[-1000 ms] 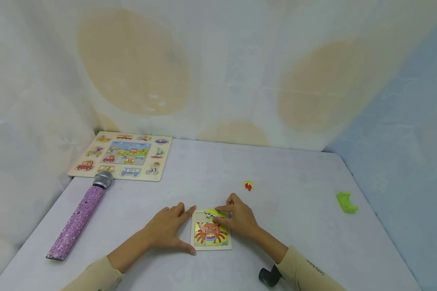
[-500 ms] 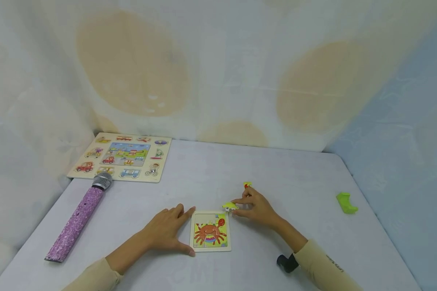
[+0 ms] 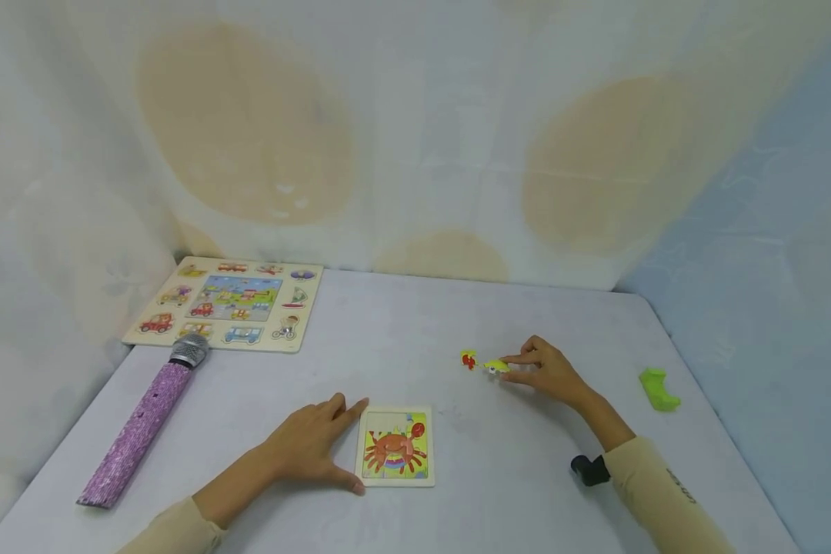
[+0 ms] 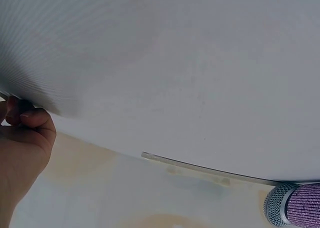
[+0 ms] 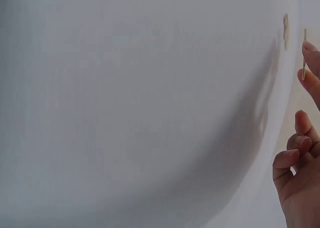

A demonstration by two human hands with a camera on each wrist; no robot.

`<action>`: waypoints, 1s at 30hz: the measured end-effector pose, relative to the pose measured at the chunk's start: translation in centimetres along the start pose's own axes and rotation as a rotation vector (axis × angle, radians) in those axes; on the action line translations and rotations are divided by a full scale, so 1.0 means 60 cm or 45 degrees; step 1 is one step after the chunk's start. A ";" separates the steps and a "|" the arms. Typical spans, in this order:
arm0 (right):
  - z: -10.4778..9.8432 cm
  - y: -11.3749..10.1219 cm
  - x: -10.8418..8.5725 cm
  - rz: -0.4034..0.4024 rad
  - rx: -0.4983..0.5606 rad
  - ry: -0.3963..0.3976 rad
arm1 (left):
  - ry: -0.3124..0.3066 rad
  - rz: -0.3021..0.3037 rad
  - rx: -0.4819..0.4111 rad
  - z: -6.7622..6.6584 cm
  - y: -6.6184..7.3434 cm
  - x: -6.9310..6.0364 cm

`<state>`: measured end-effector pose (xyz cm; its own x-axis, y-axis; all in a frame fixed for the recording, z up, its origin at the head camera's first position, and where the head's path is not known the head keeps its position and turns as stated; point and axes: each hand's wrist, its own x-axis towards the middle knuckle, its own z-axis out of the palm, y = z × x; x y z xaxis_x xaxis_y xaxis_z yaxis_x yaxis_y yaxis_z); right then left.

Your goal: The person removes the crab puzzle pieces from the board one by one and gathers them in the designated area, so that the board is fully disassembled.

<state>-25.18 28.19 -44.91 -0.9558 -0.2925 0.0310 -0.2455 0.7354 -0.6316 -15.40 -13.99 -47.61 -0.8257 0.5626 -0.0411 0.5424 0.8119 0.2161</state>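
Lit softly and evenly in the head view, with faint shadows beneath the left forearm (image 3: 231,483) and right forearm (image 3: 605,422) and pale glints on the backdrop (image 3: 415,154). Slightly soft in detail on the yellow puzzle piece (image 3: 496,367). Dimmer and greyer in the left wrist view, rippled by fine banding at upper left. Bowed by lens distortion along the tabletop (image 5: 125,88) edge in both wrist views, with a broad, soft-edged shadow across the right one.

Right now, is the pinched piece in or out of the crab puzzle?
Out: the right hand pinches the piece, apart from the crab puzzle.
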 end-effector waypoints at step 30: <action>0.021 0.008 0.013 0.020 -0.103 0.001 | 0.023 0.038 -0.016 -0.001 -0.002 -0.001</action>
<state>-25.84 27.53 -46.17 -0.9597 -0.2802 0.0222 -0.2429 0.7869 -0.5673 -15.45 -14.13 -47.56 -0.8120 0.5834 -0.0168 0.5648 0.7928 0.2289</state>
